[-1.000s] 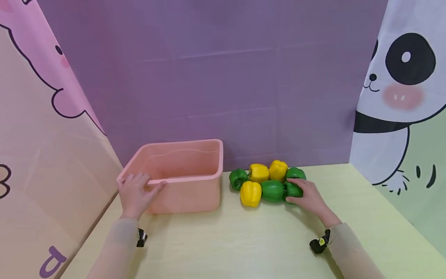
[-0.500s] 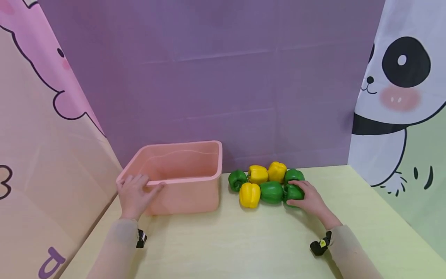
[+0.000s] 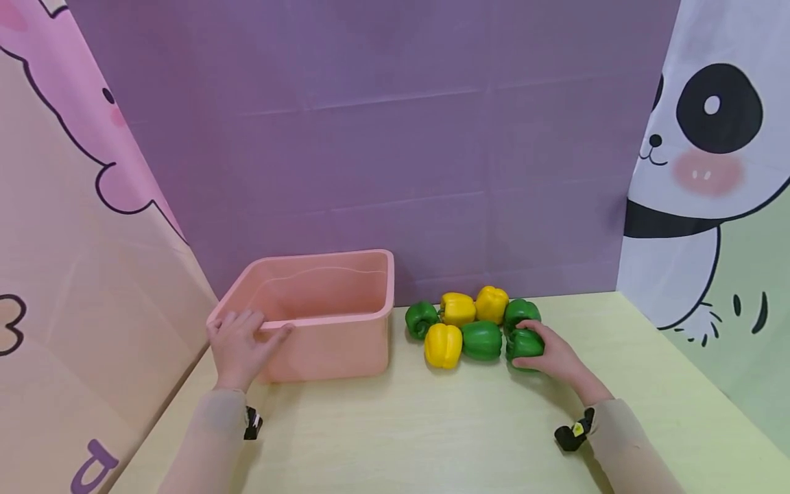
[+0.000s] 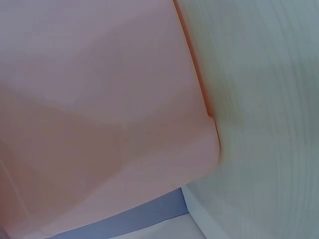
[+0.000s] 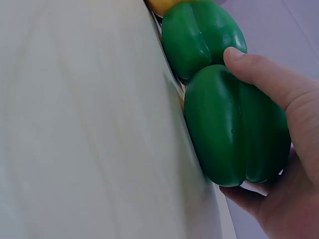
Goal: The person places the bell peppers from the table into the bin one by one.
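**Green pepper in the right-hand grasp, bin off to the left**

Head view: right hand point(image 3: 551, 353) curled round green bell pepper point(image 3: 523, 345), lower right of centre on tabletop point(image 3: 432, 425); left hand point(image 3: 239, 343) flat against pink bin point(image 3: 345, 343), fingers relaxed.

Left wrist view: only bin wall point(image 4: 99, 109).

Right wrist view: fingers point(image 5: 269, 79) clamped over pepper point(image 5: 234, 129).

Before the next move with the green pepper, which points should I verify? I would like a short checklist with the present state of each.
1. Right hand grips the green pepper, fingers and thumb curled round it: ok.
2. Pepper clear of the table: cannot tell; it sits low, close to the surface.
3. Pepper free of the neighbouring green pepper: not ok, they look to be touching.
4. Left hand rests on the pink bin at its near corner: ok.
5. Bin open on top, inside bare: ok.
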`<state>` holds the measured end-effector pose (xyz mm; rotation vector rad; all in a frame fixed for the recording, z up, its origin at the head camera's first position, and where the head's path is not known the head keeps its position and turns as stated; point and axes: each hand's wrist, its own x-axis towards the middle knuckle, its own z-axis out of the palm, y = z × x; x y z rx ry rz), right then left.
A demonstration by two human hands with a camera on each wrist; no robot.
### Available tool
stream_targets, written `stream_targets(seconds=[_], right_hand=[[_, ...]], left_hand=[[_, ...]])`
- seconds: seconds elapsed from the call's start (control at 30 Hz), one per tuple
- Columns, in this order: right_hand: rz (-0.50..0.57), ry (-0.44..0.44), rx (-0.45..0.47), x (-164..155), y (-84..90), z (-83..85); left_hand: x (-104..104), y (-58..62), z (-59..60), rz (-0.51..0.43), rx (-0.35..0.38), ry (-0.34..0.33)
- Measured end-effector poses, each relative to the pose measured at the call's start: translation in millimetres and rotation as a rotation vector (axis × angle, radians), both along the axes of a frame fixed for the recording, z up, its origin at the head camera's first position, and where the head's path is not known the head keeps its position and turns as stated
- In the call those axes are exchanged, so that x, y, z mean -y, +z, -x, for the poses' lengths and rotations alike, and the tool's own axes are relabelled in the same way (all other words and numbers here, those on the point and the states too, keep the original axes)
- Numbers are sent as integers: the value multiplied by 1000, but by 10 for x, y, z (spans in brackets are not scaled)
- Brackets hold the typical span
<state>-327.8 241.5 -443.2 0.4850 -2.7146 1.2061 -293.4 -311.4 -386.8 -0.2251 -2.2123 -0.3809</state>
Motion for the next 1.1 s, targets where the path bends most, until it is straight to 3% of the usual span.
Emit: stream_targets(seconds=[0.5,1.1], right_hand=[[-2,30,-44,-23,-84,4],[17,-10,-49,-46,-122,27]], left_hand=[[-19,-6,-31,15,15,25],[-6,-23,35,-6,-53,-19]])
